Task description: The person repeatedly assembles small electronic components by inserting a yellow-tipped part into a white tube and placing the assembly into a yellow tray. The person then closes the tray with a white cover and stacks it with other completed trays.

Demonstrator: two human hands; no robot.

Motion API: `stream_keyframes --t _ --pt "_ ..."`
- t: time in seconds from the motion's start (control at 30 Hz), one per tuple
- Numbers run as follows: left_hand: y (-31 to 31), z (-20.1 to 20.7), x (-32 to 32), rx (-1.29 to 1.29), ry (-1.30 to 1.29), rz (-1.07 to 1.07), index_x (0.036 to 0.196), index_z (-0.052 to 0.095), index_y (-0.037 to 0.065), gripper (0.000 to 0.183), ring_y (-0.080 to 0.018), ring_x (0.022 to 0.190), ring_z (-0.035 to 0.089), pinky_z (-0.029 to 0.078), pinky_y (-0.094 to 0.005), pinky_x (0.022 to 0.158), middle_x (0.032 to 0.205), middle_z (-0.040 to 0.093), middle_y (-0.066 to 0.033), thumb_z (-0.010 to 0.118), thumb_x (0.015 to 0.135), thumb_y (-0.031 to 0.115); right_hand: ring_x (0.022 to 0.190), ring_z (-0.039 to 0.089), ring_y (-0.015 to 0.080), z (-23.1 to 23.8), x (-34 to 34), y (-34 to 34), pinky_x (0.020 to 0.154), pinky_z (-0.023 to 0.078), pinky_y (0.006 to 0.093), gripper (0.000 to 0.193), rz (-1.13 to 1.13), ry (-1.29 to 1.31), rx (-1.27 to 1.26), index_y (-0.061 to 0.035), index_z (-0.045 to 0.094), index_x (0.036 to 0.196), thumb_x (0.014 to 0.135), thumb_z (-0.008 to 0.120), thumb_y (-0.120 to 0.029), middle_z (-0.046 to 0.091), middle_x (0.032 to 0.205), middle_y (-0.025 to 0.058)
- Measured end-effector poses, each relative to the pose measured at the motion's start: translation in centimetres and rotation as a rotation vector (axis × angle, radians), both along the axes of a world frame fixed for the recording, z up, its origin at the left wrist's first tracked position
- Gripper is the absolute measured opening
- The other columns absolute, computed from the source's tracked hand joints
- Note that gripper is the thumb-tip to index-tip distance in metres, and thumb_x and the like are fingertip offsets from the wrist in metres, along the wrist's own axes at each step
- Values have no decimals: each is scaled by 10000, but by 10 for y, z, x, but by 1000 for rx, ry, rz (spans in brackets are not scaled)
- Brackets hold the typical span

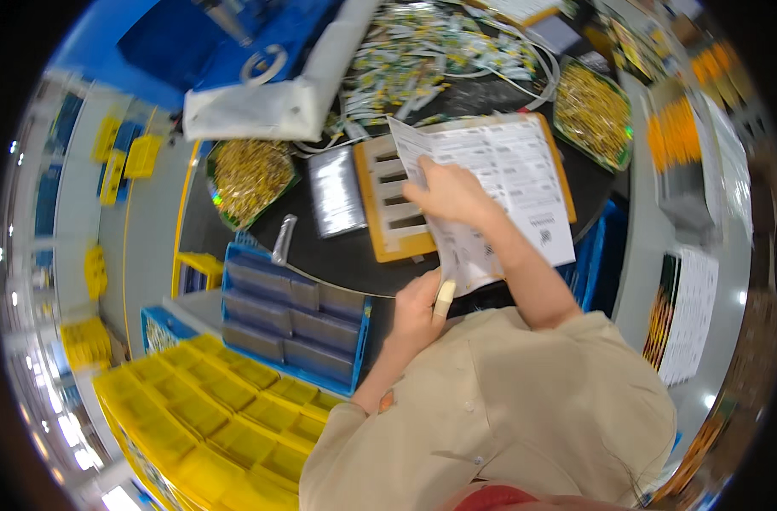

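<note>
A white printed sheet [525,170] lies over the right part of an orange-edged board [394,249], its left side lifted and bent. My right hand [452,194] reaches across the sheet and is closed on its raised left part. Near my body, my left hand [418,308] pinches the sheet's lower left corner; a pale finger cover [445,294] shows on one digit. Dark slots [392,189] in a pale panel are visible on the board's uncovered left side. How much of the board is under the paper is hidden.
Left of the board lie a dark flat package [336,192] and a small clear-wrapped piece [284,238]. Trays of gold-coloured parts [250,177] flank the black table, with a cable pile [440,55] behind. A blue crate [295,319] and stacked yellow trays [227,417] stand at my left.
</note>
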State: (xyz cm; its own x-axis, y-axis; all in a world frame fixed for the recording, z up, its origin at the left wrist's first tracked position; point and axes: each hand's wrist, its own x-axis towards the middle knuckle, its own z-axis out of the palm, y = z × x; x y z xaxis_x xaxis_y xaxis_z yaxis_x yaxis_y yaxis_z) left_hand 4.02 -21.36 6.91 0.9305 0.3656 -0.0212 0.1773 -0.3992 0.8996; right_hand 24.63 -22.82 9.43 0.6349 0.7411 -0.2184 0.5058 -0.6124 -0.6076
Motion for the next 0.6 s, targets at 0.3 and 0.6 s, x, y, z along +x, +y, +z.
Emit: stream_keyframes --t 0.3,0.6 --pt "159 -57 10 830 -44 100 1109 572 6 317 -386 1054 500 397 -450 915 1098 558 -195 692 830 99 935 573 107 80 34 -399 837 451 276 312 -948 -412 642 -33 655 1105 973 554 -298 666 1009 36" --pt "194 -120 -5 917 -184 207 944 572 4 180 -345 953 539 453 -433 811 1037 565 -156 694 812 1 972 629 244 -50 -96 -743 847 486 358 471 -2055 -869 355 21 651 1175 978 512 -383 678 1090 174"
